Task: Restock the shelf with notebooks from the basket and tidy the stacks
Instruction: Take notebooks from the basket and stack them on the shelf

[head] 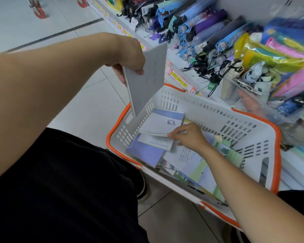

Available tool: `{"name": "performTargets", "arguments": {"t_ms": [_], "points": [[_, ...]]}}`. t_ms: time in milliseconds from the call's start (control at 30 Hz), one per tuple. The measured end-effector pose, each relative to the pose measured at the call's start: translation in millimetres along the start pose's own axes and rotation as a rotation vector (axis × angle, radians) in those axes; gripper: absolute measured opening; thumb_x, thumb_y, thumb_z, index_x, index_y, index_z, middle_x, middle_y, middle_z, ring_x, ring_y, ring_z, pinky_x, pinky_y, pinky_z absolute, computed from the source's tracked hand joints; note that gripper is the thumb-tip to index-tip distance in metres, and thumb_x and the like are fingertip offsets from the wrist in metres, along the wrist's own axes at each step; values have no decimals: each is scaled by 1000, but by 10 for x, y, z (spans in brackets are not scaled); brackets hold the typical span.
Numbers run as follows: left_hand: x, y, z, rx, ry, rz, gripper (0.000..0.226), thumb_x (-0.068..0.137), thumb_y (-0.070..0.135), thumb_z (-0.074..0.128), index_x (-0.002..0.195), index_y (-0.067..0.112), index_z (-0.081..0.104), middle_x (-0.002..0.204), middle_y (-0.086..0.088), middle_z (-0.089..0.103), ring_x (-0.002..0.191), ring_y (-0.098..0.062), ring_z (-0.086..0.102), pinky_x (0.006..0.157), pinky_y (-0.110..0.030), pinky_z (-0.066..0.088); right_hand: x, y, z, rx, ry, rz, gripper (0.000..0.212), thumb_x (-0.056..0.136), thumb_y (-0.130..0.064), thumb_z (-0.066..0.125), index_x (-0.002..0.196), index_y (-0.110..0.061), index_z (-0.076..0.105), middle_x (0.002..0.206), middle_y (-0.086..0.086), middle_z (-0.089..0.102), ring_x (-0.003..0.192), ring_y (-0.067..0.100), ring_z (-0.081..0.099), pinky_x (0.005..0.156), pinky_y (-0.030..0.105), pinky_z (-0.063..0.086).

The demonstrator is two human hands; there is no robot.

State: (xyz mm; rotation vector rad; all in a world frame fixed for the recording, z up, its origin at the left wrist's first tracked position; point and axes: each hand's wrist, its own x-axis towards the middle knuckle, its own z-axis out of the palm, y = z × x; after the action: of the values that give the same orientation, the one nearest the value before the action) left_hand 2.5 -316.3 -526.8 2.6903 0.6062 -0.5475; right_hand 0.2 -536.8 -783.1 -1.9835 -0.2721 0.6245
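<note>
A white basket [218, 111] with an orange rim sits on the floor against the shelf, holding several notebooks in pale blue, green and white. My left hand [130, 62] holds a grey notebook [147, 78] upright above the basket's left end, thumb on its front cover. Inside the basket my right hand [188, 135] pinches the near edge of a blue-and-white notebook [163, 122] and lifts it off a white one printed "PHOTO" [156, 143]. A lilac notebook [144, 153] lies beneath those.
The shelf [197, 79] behind the basket carries rows of folded umbrellas [200, 32] and bright plastic-wrapped packs [279, 62] at right. Yellow and red price tags line its edge. My legs in black cloth [68, 181] fill the lower left. Tiled floor [33, 23] stretches to the left.
</note>
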Motion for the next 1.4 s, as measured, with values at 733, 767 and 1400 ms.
{"name": "performTargets", "arguments": {"t_ms": [733, 767, 1400], "points": [[43, -3, -78, -115, 24, -6, 27, 97, 14, 53, 122, 4, 50, 99, -17, 66, 74, -40, 72, 91, -54, 53, -236, -748, -576, 556, -140, 351, 22, 93, 5, 44, 97, -8, 61, 84, 13, 61, 65, 21, 64, 49, 27, 56], [47, -16, -87, -119, 42, -17, 24, 97, 12, 50, 119, 2, 51, 93, -16, 65, 67, -37, 72, 89, -53, 54, -272, -888, -695, 571, -115, 305, 24, 92, 5, 43, 94, -9, 61, 83, 13, 61, 61, 19, 64, 47, 27, 55], [-560, 793, -438, -1406, -173, 401, 33, 96, 21, 57, 128, 14, 58, 98, -4, 73, 59, -10, 68, 36, -18, 50, -987, -2724, -1907, 332, 336, -89, 24, 100, -16, 53, 123, -9, 53, 115, 15, 69, 91, 29, 70, 73, 45, 61]]}}
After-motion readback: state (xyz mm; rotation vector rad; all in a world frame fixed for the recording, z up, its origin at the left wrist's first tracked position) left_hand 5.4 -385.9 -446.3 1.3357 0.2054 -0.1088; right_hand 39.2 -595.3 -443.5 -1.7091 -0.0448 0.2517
